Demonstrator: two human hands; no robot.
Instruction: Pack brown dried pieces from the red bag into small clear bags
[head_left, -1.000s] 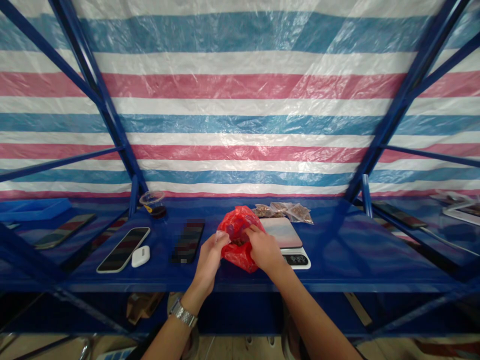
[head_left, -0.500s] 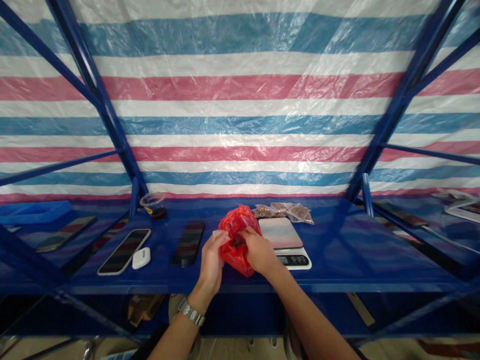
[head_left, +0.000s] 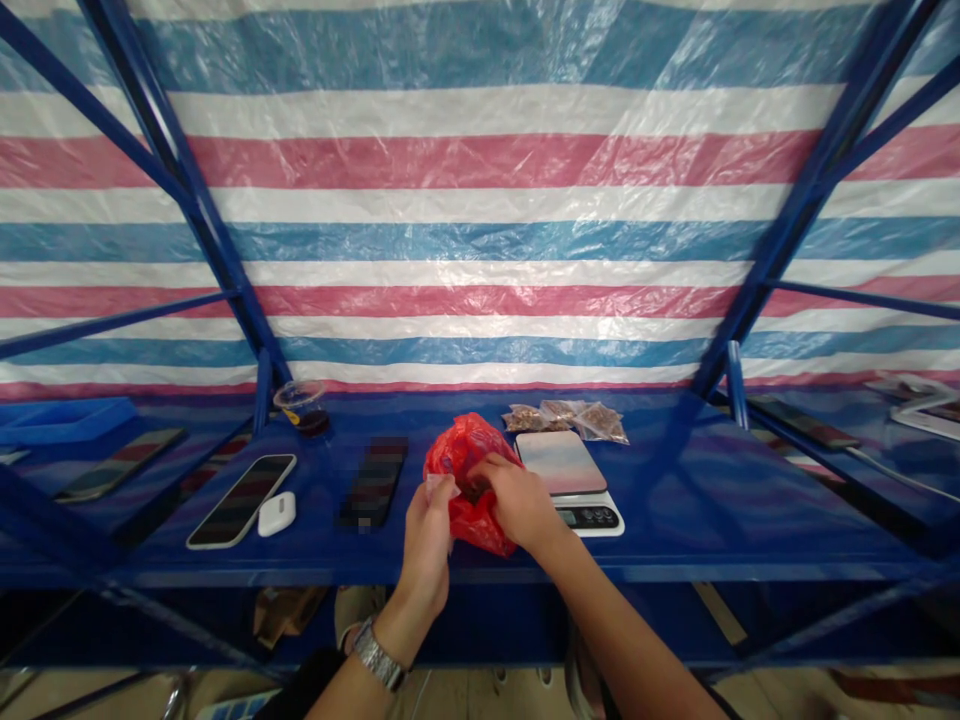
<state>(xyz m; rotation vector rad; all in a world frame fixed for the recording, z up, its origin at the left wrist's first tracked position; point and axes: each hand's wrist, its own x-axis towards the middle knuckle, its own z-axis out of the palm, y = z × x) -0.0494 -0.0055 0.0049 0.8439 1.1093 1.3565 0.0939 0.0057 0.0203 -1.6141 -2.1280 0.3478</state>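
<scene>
A crumpled red plastic bag [head_left: 463,455] stands on the blue shelf [head_left: 675,520] near its front edge. My left hand [head_left: 427,535] is closed beside the bag's left side, pinching a small clear plastic piece at its fingertips. My right hand [head_left: 517,500] has its fingers curled into the bag's open mouth, where something dark shows; what the fingers hold is hidden. A wristwatch [head_left: 379,655] is on my left wrist. Just right of the bag sits a white digital scale [head_left: 570,480].
Small clear bags of brown bits [head_left: 566,420] lie behind the scale. Left of the red bag lie a dark phone [head_left: 373,480], a white earbud case [head_left: 277,513], another phone [head_left: 241,486] and a clear cup [head_left: 302,405]. Blue frame posts rise at both sides before a striped tarp.
My left hand has slid slightly lower and right along the bag. My right hand's fingers have gone further into the bag's mouth. The view has shifted a little.
</scene>
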